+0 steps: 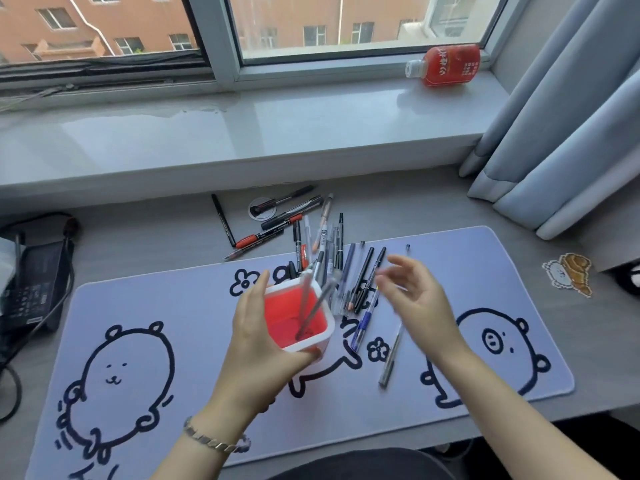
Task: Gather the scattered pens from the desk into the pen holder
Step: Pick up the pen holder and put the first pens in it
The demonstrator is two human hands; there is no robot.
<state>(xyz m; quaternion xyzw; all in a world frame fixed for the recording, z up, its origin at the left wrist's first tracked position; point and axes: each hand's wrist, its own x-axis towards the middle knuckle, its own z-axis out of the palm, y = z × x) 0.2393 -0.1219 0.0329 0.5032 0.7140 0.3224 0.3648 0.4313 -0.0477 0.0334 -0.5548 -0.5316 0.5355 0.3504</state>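
Note:
My left hand (258, 344) grips a square pen holder (322, 336), white outside and red inside, lifted a little above the desk mat. Two grey pens (313, 303) stand inside it, blurred. My right hand (415, 303) hovers to the right of the holder with its fingers spread and nothing in them. Several pens (332, 247) lie scattered in a pile behind the holder, across the mat's far edge and the grey desk. A blue pen (362, 325) and a grey pen (391, 358) lie on the mat below my right hand.
A lilac desk mat (173, 306) with cartoon animals covers the desk. A dark phone with cables (31, 278) sits at the left. On the windowsill lies a red bottle (446, 65). Grey curtains (561, 140) hang at the right, near a small sticker (569, 275).

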